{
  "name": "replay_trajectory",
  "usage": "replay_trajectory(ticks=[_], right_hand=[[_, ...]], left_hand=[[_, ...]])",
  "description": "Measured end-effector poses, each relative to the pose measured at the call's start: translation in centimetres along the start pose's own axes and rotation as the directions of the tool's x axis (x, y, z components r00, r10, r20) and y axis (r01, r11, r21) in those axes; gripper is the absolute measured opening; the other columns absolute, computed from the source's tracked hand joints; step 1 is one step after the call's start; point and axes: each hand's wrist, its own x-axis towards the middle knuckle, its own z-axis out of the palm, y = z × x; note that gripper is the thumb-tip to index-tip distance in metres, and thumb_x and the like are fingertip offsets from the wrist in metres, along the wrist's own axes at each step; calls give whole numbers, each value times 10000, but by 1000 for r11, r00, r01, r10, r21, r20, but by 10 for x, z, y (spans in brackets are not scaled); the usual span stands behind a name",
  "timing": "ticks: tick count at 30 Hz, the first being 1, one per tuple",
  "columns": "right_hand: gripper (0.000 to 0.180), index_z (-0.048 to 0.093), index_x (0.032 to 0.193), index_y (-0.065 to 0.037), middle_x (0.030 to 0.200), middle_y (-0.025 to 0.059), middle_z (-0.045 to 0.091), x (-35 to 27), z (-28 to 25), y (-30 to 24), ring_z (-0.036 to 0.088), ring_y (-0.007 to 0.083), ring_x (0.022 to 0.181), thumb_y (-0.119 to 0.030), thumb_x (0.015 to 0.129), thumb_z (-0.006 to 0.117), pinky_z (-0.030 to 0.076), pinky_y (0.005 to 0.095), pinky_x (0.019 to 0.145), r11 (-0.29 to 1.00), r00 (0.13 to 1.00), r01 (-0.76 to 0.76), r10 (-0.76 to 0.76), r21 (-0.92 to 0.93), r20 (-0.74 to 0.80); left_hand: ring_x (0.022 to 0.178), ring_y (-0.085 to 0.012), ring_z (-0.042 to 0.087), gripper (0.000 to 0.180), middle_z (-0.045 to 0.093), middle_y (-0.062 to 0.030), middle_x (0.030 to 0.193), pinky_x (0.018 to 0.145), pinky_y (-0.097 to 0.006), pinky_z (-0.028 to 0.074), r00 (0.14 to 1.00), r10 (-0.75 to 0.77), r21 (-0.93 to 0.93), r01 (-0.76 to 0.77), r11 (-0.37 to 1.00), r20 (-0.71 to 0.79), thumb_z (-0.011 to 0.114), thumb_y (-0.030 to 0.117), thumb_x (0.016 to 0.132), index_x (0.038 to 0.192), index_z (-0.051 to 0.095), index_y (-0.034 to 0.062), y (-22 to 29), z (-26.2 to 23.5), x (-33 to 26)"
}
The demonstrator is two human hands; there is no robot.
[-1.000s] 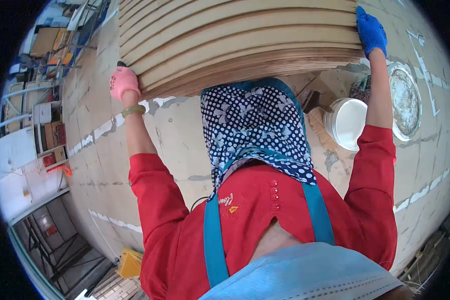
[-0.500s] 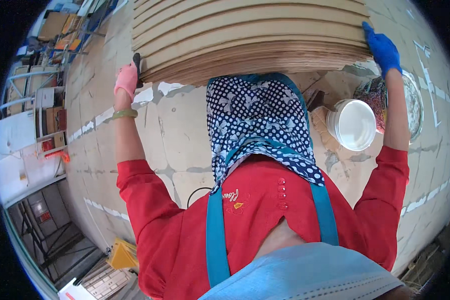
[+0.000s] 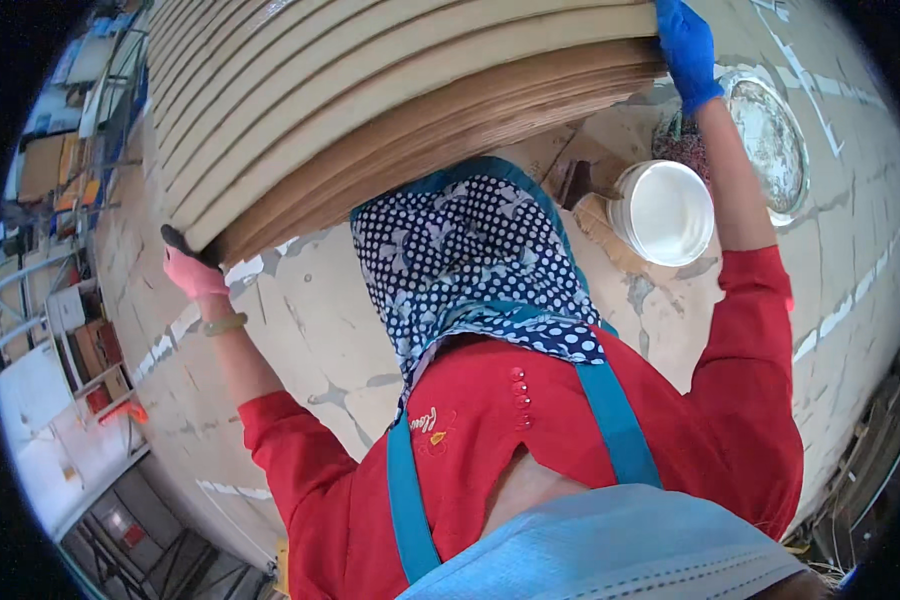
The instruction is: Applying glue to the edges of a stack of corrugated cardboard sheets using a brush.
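Because the fanned stack of tan board sheets (image 3: 420, 62) lies askew, its near left corner closer to the body than its near right one, an uneven push or pull could twist the layers further out of line. The stack fills the upper part of the head view, running out past the top, just ahead of the polka-dot apron (image 3: 475, 250).

The left hand (image 3: 192, 266), in a pink glove with dark fingertips, touches the near left corner; the right hand (image 3: 687, 50), in a blue glove, is at the near right one. They are wide apart, and with the undersides of the fingers hidden I cannot tell whether either is clamped on the board or merely pressed against it.

If the hold is light, the sheets could slide over one another, since the upper ones overlap in steps, and the nearest might slip toward the apron. Hard pressure at the corners alone could crease them. The green bangle (image 3: 225, 324), just below the pink glove, could catch on a sheet edge. A careless step to the right could tip the open white bucket (image 3: 668, 215) on the floor (image 3: 295, 320).
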Motion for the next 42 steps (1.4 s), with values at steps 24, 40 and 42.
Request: replay_trajectory(ticks=[24, 40, 42], right_hand=[[509, 656, 813, -31, 861, 199, 641, 25, -25, -37, 600, 403, 832, -451, 904, 383, 463, 466, 779, 911, 998, -34, 54, -411, 38], [450, 606, 1031, -105, 968, 220, 627, 64, 43, 15, 585, 385, 939, -428, 925, 312, 447, 462, 839, 790, 990, 92, -140, -607, -32], [495, 578, 1162, -153, 982, 218, 628, 68, 50, 12, 580, 393, 947, -457, 941, 256, 436, 461, 860, 757, 979, 161, -206, -633, 2]], left_hand=[[945, -384, 590, 514, 614, -267, 993, 807, -437, 443, 960, 125, 937, -274, 217, 251, 378, 404, 887, 971, 640, -31, 27, 29, 39], [1057, -374, 562, 619, 589, -272, 1081, 882, -424, 435, 999, 23, 935, 18, 354, -27, 359, 456, 885, 1006, 616, -94, 1, 46, 40], [1024, -359, 580, 638, 616, -246, 1047, 885, -429, 431, 998, 41, 947, 40, 320, -56, 342, 478, 885, 1031, 616, -79, -7, 26, 57]])
